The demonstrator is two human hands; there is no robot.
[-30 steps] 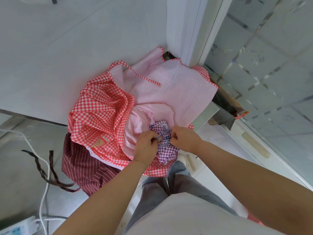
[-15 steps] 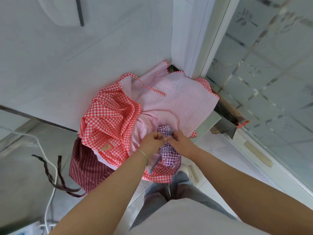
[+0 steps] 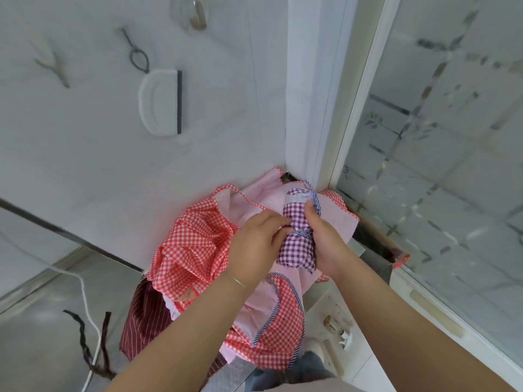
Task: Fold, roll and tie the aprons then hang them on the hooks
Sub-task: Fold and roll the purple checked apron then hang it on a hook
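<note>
Rolled, tied purple-checked apron (image 3: 297,236), upright

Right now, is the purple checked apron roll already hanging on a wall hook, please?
No, both hands hold the purple checked apron roll above the pile of aprons, well below the wall hook.
</note>
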